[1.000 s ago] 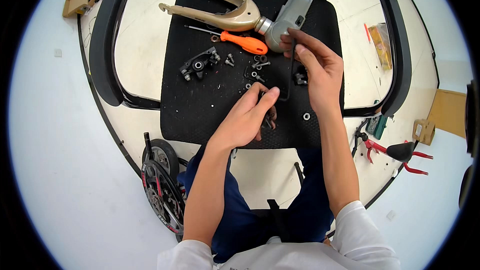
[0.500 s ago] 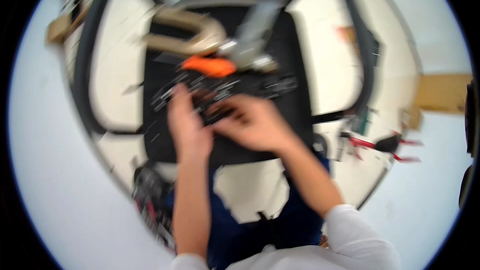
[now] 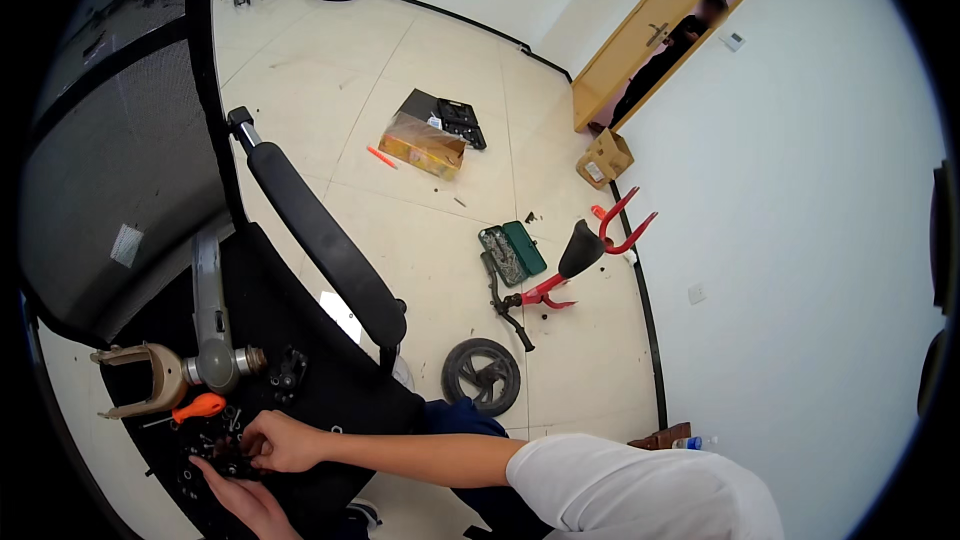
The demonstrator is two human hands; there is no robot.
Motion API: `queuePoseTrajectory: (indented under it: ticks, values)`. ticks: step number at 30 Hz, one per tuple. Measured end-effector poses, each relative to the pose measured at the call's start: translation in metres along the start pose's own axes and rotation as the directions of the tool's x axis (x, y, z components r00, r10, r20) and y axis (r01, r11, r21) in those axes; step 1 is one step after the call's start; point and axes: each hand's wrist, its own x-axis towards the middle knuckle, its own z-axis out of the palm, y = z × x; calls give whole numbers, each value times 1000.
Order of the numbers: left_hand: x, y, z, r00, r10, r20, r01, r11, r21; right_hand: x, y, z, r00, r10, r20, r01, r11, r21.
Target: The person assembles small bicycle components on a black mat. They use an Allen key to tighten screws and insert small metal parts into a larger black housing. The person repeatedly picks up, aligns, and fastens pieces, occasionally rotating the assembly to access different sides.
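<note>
My right hand (image 3: 285, 442) is closed over the black chair seat (image 3: 340, 395), its fingers curled and pinched around small dark parts. Beside it, nearer me, my left hand (image 3: 243, 500) has one digit stretched out along the same dark cluster; its other fingers are mostly hidden. What either hand grips blends into the black seat. An orange-handled screwdriver (image 3: 200, 407) lies just beyond my hands among small metal pieces. Farther back rest a beige fork-shaped part (image 3: 150, 380) and a grey metal arm (image 3: 212, 330) with a round joint. A black part (image 3: 288, 372) sits to the right.
The chair's armrest (image 3: 325, 240) stands right of the seat. On the floor are a black wheel (image 3: 481, 376), a red frame with black saddle (image 3: 580, 250), a green toolbox (image 3: 512, 252) and a cardboard box (image 3: 425, 145). A person (image 3: 665, 60) is in the doorway.
The view has swung right, so the chair and hands now appear at lower left and the room and door show. My hands stay close together over the dark parts.
</note>
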Motion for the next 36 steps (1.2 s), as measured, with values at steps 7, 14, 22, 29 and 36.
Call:
queuePoseTrajectory:
  ticks: [7,14,22,29,36]
  values:
    - [30,-6,-43,992,-94,82,100,993,-68,28,5,0,992,121,24,-123,989,87]
    - [25,-6,-1,996,36,81,-48,987,150,38,8,-25,958,279,-61,-262,945,198]
    - [1,-3,-4,996,90,-13,-79,926,370,28,-1,-18,942,330,-51,-322,938,132]
    - [-2,-14,-2,999,-15,39,7,984,180,30,-1,-19,966,255,-43,-257,965,-49]
    - [2,-13,-9,1000,6,19,-10,972,234,30,-3,-19,985,175,-7,-172,955,-243]
